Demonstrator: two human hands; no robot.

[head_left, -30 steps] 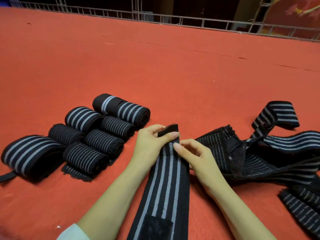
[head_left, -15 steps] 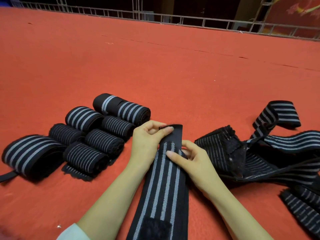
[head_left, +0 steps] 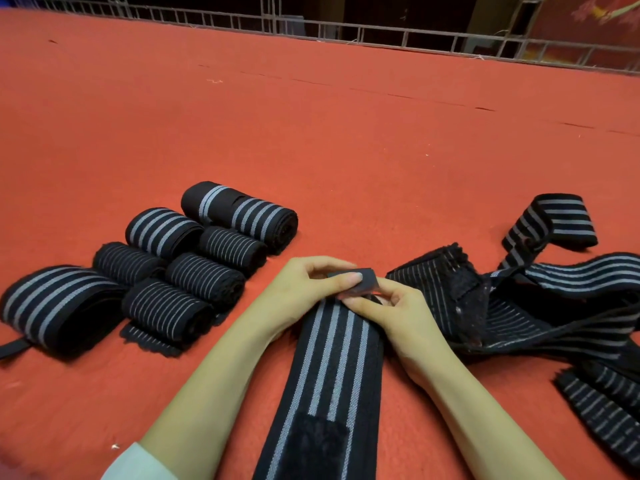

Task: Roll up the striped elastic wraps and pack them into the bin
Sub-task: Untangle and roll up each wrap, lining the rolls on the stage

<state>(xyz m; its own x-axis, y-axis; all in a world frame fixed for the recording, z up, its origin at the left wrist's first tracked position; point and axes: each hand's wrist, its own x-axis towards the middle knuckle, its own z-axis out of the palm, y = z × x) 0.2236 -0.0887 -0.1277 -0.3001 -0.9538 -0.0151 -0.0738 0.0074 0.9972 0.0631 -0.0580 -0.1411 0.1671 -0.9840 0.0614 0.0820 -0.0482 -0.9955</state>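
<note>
A wide red felt surface [head_left: 311,116], seemingly a table, fills nearly the whole view. A faint line of seams or slits [head_left: 450,102] crosses its far part. Along the far edge runs a grey metal railing [head_left: 346,29]. Beyond it the room is dark, apart from a red patterned panel [head_left: 595,15] at the upper right.

The striped wrap [head_left: 332,358] lies flat on the felt, running from the bottom edge away from the person, with a fuzzy black fastening patch [head_left: 318,441] near the bottom edge. Its far end [head_left: 360,280] is folded over. The left hand [head_left: 304,285] pinches this fold with curled fingers and thumb. The right hand [head_left: 405,317] pinches it from the other side, fingertips on the stripes just below.

Left of the hands, finished rolls [head_left: 204,275] lie side by side and touching, with a larger, looser roll [head_left: 59,306] at the far left. To the right sprawls a tangle of unrolled wraps [head_left: 554,306]. A white sleeve [head_left: 138,462] shows at the bottom.
</note>
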